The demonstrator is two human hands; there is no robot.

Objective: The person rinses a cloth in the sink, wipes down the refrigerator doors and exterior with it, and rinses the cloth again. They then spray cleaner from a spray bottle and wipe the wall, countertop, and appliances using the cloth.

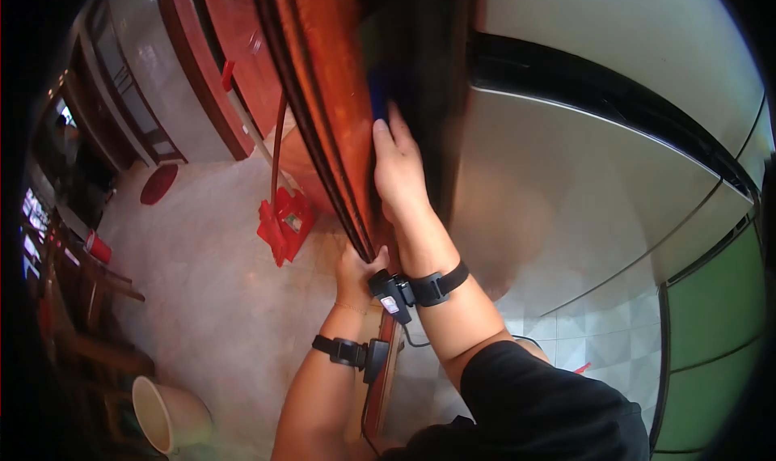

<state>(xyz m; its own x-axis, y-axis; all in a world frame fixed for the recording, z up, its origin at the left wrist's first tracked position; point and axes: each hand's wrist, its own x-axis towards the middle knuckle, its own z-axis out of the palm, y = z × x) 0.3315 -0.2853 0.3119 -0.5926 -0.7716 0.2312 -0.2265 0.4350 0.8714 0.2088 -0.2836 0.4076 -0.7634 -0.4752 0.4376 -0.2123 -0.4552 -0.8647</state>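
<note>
A tall, glossy reddish-brown wooden door frame (pixel 331 81) with dark ridged trim runs down the middle of the view. My right hand (pixel 400 166) is raised along its inner face, fingers pointing up. At its fingertips is a dark blue cloth-like piece (pixel 378 95), pressed against the wood and partly lost in shadow. Lower down, my left hand (pixel 354 271) grips the trim's edge, thumb on the near side; some of its fingers are hidden behind the wood. Both wrists wear black straps with small devices.
To the right stands a large silver-grey refrigerator (pixel 566 186), with a green cabinet (pixel 711 340) beyond. On the left are a red dustpan (pixel 287 222) with a long handle, a pale bucket (pixel 158 416), wooden chairs (pixel 89 275) and a red mat (pixel 159 183).
</note>
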